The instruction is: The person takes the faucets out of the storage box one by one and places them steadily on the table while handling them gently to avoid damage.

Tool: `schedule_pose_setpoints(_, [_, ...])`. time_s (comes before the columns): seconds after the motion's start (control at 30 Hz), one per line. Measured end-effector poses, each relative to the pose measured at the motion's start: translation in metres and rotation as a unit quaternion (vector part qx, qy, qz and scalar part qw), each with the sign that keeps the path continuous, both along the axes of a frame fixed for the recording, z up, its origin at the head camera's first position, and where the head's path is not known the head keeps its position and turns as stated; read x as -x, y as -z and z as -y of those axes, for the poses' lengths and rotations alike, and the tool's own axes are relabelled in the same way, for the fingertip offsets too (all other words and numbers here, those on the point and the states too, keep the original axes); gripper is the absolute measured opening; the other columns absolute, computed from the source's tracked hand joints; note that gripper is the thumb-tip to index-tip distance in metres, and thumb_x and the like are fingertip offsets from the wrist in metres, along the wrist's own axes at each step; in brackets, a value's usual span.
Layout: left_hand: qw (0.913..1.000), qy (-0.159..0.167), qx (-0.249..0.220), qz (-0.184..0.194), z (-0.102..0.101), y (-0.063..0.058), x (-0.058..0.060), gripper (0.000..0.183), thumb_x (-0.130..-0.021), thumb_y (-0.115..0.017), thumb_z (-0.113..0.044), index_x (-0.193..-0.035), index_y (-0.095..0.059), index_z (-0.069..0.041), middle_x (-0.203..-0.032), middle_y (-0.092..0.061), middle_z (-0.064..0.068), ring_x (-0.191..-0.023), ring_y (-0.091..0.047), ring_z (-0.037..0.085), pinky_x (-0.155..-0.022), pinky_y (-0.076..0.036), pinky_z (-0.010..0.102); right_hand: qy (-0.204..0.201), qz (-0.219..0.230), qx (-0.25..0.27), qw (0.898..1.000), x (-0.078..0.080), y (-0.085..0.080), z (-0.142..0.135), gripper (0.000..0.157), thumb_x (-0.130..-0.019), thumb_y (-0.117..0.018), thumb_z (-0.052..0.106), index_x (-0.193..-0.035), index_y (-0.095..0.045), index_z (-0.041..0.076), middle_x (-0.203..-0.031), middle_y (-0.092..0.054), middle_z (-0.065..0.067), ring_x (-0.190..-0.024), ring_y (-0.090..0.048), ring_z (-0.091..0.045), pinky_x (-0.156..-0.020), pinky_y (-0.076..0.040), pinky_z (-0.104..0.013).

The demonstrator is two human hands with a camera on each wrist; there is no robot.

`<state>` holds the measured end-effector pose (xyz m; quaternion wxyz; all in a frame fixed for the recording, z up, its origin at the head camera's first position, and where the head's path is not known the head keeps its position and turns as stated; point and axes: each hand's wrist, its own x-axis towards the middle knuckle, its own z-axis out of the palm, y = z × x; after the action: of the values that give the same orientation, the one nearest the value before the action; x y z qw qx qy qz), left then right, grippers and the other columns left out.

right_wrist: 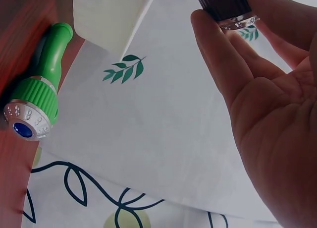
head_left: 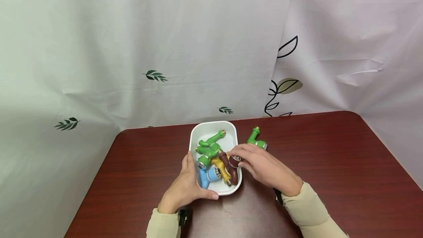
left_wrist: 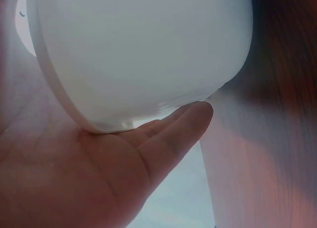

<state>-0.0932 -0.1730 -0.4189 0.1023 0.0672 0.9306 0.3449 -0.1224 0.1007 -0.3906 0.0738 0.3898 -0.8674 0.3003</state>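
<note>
A white tray (head_left: 214, 125) holds several plastic water taps. My left hand (head_left: 185, 186) rests against its left side, fingers straight along the outer wall (left_wrist: 148, 49) and thumb along the near edge. With thumb and fingers, my right hand (head_left: 264, 164) pinches the knob of a brown tap (head_left: 232, 173) at the tray's right side. The dark ribbed knob (right_wrist: 223, 4) shows between those fingers in the right wrist view. Beside the brown tap lie a yellow tap (head_left: 220, 166), a blue tap (head_left: 205, 178) and two green taps (head_left: 211, 140), one overlapping the other.
Another green tap (head_left: 253, 136) lies on the red-brown table (head_left: 330, 157), just right of the tray and behind my right hand. A white patterned curtain (head_left: 211, 54) hangs behind the table's far edge and along its sides.
</note>
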Motion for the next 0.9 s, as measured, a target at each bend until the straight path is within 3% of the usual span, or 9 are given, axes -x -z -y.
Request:
schedule_pose_setpoints(0.6, [1.0, -0.004, 0.0, 0.004, 0.0, 0.001, -0.001, 0.158, -0.053, -0.096, -0.055, -0.157, 0.005, 0.007, -0.163, -0.004, 0.025, -0.143, -0.031, 0.041, -0.107, -0.041, 0.049, 0.013, -0.022, 0.032, 0.999, 0.003, -0.003, -0.012, 0.033, -0.091, -0.074, 0.006, -0.122, -0.067, 0.013, -0.121, -0.063, 0.007, -0.112, -0.057, -0.012, -0.095, -0.049, -0.035])
schedule_pose_setpoints(0.9, [1.0, -0.004, 0.003, 0.002, 0.0, 0.0, 0.0, 0.158, -0.053, -0.096, -0.057, -0.157, 0.004, 0.007, -0.162, -0.005, 0.025, -0.142, -0.032, 0.04, -0.106, -0.041, 0.049, 0.035, -0.012, 0.039, 0.999, 0.006, -0.004, -0.02, 0.033, -0.091, -0.074, 0.007, -0.123, -0.067, 0.014, -0.12, -0.063, 0.007, -0.111, -0.058, -0.01, -0.094, -0.05, -0.035])
